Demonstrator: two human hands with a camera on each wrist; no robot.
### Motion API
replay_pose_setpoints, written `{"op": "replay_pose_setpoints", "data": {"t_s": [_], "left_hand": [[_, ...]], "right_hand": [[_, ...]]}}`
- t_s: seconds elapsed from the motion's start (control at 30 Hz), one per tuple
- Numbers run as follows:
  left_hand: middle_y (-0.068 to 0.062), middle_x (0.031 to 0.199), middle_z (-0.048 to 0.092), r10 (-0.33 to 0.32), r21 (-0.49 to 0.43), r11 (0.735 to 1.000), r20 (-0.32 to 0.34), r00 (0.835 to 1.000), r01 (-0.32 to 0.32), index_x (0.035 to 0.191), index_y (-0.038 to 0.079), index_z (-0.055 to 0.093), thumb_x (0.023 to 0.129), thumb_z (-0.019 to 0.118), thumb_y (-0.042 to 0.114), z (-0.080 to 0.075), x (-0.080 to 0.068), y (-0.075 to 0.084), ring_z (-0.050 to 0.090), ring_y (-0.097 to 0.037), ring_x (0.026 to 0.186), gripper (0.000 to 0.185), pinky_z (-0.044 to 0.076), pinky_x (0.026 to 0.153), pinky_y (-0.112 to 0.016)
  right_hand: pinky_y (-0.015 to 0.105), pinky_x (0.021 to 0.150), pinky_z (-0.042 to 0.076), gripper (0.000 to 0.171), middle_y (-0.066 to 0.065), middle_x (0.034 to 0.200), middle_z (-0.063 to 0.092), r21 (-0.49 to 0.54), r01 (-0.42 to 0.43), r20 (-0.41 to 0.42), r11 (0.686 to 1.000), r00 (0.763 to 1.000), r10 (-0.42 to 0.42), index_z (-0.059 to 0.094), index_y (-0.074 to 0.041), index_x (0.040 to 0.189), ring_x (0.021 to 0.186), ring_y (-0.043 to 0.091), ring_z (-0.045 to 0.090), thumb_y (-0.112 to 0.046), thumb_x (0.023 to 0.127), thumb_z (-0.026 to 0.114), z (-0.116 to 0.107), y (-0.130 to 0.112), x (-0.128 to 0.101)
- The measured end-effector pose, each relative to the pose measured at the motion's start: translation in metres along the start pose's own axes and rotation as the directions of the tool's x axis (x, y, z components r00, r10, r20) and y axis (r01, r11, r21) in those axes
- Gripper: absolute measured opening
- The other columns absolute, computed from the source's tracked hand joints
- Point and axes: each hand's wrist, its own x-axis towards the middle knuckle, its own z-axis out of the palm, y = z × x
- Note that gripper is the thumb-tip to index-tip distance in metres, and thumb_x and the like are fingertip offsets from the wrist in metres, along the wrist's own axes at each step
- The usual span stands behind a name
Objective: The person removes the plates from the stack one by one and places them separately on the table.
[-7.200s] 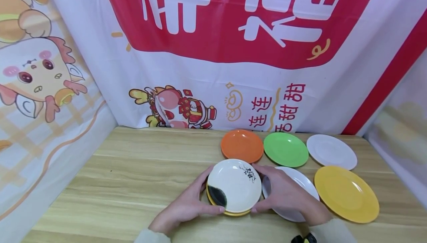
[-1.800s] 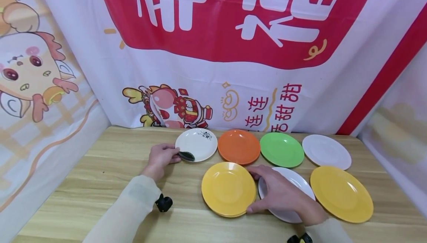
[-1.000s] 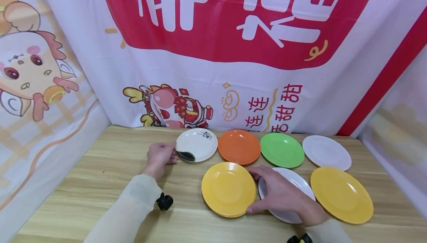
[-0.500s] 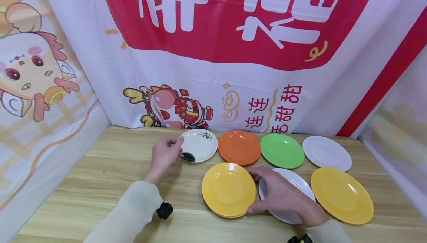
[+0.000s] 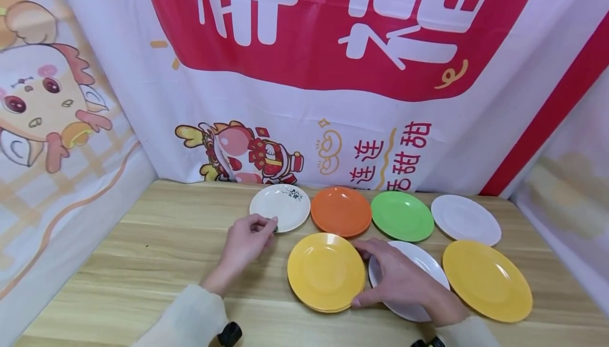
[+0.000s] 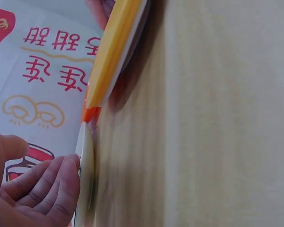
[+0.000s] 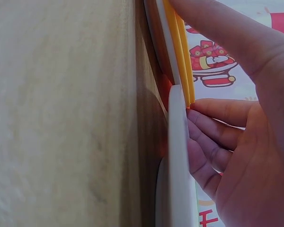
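Note:
The white plate with a black flower print lies at the left end of the back row. My left hand is over its front rim, covering most of its dark patch. In the left wrist view the fingers lie loosely extended against the plate's edge, the thumb apart from them. My right hand holds the right rim of a stack topped by yellow plates, thumb at the front and fingers behind. White edges show beneath the yellow ones in the right wrist view.
Orange, green and white plates continue the back row. A white plate sits partly under my right hand, with a large yellow plate to its right. A printed cloth hangs behind the wooden table.
The flower-print plate went from the top of the stack to the back row, left of the orange plate. My left hand then slid from its left rim to its front rim. My right hand stays put.

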Motion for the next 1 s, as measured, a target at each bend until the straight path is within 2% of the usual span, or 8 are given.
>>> {"op": "replay_pose_setpoints", "data": {"t_s": [0.13, 0.33, 0.53, 0.77, 1.0], "left_hand": [[-0.011, 0.085, 0.073, 0.004, -0.008, 1.0, 0.043, 0.999, -0.004, 0.106, 0.004, 0.075, 0.106, 0.069, 0.032, 0.002, -0.013, -0.003, 0.066, -0.02, 0.068, 0.028, 0.057, 0.059, -0.029], [-0.011, 0.082, 0.073, 0.059, -0.045, 0.998, 0.117, 0.991, -0.054, 0.105, 0.003, 0.075, 0.103, 0.073, 0.021, 0.013, -0.032, -0.009, 0.069, -0.018, 0.065, 0.018, 0.061, 0.058, -0.031], [-0.011, 0.087, 0.072, 0.062, -0.066, 0.997, 0.213, 0.975, -0.049, 0.113, -0.003, 0.07, 0.1, 0.078, 0.021, 0.022, -0.046, -0.013, 0.068, -0.017, 0.066, 0.028, 0.064, 0.06, -0.034], [-0.011, 0.084, 0.073, 0.058, -0.088, 0.995, 0.221, 0.973, -0.039, 0.11, -0.005, 0.068, 0.097, 0.077, 0.008, 0.025, -0.048, -0.014, 0.067, -0.016, 0.063, 0.021, 0.063, 0.058, -0.033], [-0.01, 0.084, 0.072, 0.034, -0.078, 0.997, 0.204, 0.978, -0.018, 0.109, -0.004, 0.069, 0.094, 0.078, 0.007, 0.027, -0.046, -0.014, 0.066, -0.016, 0.06, 0.021, 0.062, 0.056, -0.033]], "right_hand": [[0.04, 0.104, 0.053, 0.098, -0.017, 0.121, 0.064, -0.007, -0.01, -0.002, 1.0, 1.0, 0.01, 0.062, -0.029, 0.146, 0.113, 0.011, 0.059, -0.066, 0.063, 0.098, 0.001, 0.001, 0.001], [0.041, 0.104, 0.053, 0.098, -0.015, 0.12, 0.065, -0.02, 0.005, 0.0, 1.0, 1.0, -0.005, 0.062, -0.027, 0.146, 0.113, 0.012, 0.059, -0.067, 0.064, 0.097, 0.0, 0.0, 0.001], [0.042, 0.103, 0.053, 0.098, -0.012, 0.121, 0.064, -0.021, -0.005, 0.003, 1.0, 1.0, 0.005, 0.062, -0.027, 0.147, 0.114, 0.014, 0.058, -0.068, 0.065, 0.096, -0.001, 0.0, 0.0], [0.04, 0.102, 0.053, 0.095, -0.014, 0.119, 0.064, -0.02, 0.021, -0.007, 1.0, 1.0, -0.021, 0.064, -0.027, 0.144, 0.113, 0.012, 0.058, -0.068, 0.064, 0.096, 0.001, 0.002, 0.0], [0.041, 0.103, 0.053, 0.097, -0.014, 0.12, 0.064, -0.032, 0.017, -0.007, 0.999, 1.0, -0.017, 0.063, -0.026, 0.146, 0.113, 0.012, 0.058, -0.069, 0.064, 0.096, 0.002, 0.003, 0.0]]}}
